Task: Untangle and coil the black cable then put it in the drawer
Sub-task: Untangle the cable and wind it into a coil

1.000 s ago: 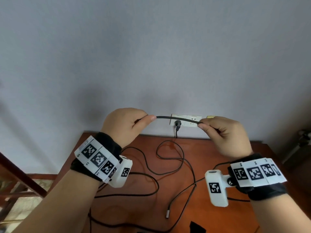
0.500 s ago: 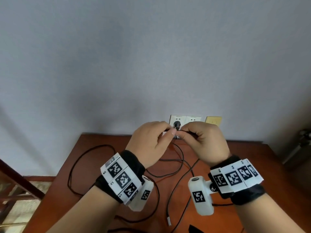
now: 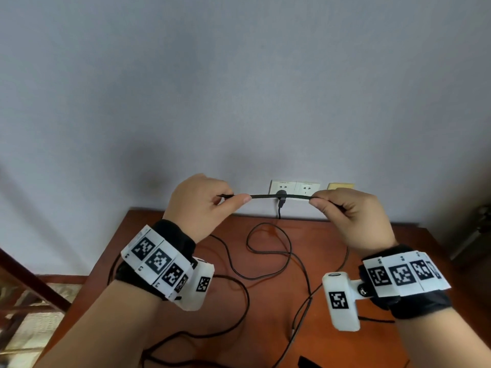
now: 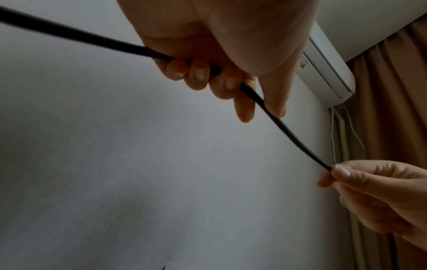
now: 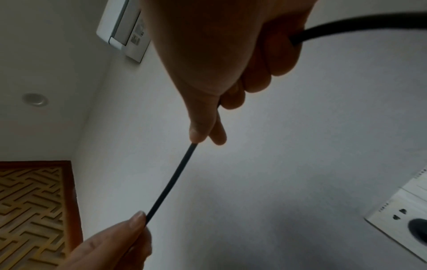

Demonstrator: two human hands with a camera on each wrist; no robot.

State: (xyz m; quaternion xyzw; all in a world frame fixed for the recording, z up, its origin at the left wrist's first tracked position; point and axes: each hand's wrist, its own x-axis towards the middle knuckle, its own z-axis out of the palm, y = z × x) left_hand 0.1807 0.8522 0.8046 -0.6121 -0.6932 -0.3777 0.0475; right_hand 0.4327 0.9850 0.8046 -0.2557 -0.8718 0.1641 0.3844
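A black cable (image 3: 279, 196) is stretched level between my two hands, raised above the wooden table (image 3: 377, 256) in front of the wall. My left hand (image 3: 204, 205) grips it with curled fingers and pinches it at the thumb; the left wrist view shows the cable (image 4: 293, 135) running through those fingers (image 4: 196, 73). My right hand (image 3: 345, 208) pinches the other side, and the cable (image 5: 171, 180) leaves its thumb and forefinger. Long loops of the cable (image 3: 265, 251) lie tangled on the table below. No drawer is in view.
A white double wall socket (image 3: 295, 188) with a black plug (image 3: 281, 193) in it sits behind the cable, a yellow plate (image 3: 340, 186) beside it. A dark wooden frame (image 3: 32, 282) stands at the left. An air conditioner (image 4: 328, 67) and a curtain (image 4: 390, 91) show high up.
My hands were close together half a second ago; they have moved apart and pulled a straight length of cable taut between them.
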